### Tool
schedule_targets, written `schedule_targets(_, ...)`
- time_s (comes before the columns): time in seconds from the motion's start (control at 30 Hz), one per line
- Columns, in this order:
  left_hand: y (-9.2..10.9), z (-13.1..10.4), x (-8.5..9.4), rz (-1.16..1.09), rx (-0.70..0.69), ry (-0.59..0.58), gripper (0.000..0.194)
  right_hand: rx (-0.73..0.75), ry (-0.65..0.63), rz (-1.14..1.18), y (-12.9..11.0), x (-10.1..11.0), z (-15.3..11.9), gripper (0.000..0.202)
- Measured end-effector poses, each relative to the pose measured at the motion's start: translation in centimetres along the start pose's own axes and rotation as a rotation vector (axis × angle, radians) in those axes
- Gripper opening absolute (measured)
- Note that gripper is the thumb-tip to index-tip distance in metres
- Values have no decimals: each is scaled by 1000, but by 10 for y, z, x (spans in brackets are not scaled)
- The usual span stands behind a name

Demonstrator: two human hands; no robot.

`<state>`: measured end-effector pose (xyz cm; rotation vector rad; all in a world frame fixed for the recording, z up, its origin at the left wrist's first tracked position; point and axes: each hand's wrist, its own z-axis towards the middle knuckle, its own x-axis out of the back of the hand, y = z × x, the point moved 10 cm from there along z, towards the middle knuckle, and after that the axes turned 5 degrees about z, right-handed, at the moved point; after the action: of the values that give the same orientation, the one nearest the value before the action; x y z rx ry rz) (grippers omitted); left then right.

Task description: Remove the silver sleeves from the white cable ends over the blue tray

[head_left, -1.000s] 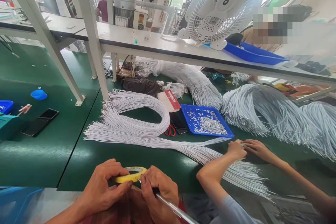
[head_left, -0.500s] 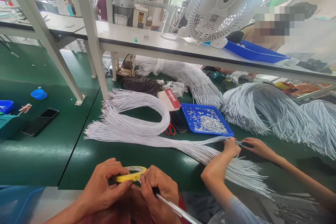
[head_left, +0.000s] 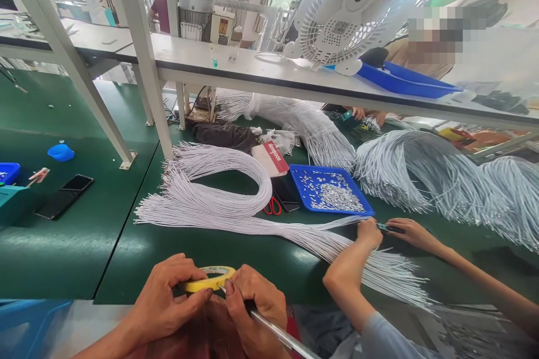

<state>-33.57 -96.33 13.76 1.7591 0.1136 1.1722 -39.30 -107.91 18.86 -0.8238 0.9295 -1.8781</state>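
Observation:
My left hand [head_left: 170, 294] grips the left side of a yellow tape roll [head_left: 210, 282] near the table's front edge. My right hand [head_left: 257, 303] holds a slim metal rod [head_left: 280, 332], its pointed tip against the roll, and its fingers also touch the roll's right side. Beyond my hands, a large bundle of white wires [head_left: 227, 224] lies on the green table, with a looped bundle [head_left: 248, 179] behind it.
A co-worker's hands [head_left: 370, 231] work at the wire ends on the right. A blue tray [head_left: 297, 185] holds small metal pieces. Red-handled scissors [head_left: 273, 206], a phone [head_left: 65, 196], a shelf post [head_left: 141, 50] and a fan [head_left: 349, 11] are around.
The view has shifted very slightly. Across the table, another person's hands have come into clearer view under the shelf. My hands, the tape roll and the rod look unchanged.

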Motion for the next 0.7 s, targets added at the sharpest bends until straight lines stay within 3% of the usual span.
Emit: schedule_targets(0.7, 5, 2, 2, 0, -18, -3, 23, 11, -11, -22, -2, 2, 2, 29)
